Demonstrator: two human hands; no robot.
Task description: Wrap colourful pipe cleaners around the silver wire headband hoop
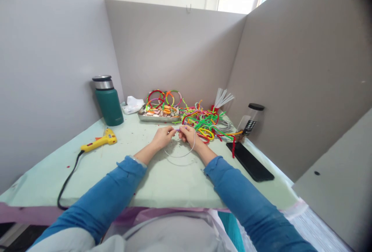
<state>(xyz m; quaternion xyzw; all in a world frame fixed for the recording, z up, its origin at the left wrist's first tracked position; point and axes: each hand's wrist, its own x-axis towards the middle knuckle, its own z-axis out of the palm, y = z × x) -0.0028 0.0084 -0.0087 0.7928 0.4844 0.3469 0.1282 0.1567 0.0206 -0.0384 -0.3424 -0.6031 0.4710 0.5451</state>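
Both hands are close together over the middle of the table. A thin white hoop hangs in a curve below them, its upper part hidden behind the fingers. Something short and purple, like a piece of pipe cleaner, shows between the fingertips. My left hand is closed in a pinch at the purple piece. With closed fingers, my right hand grips the hoop where the purple piece meets it. Just beyond my right hand lies a tangled heap of coloured pipe cleaners.
A yellow glue gun with a black cord lies at the left, near a green bottle. Behind are a metal tray of small pieces, wrapped rings and white glue sticks. At right are a black phone and a clear bottle.
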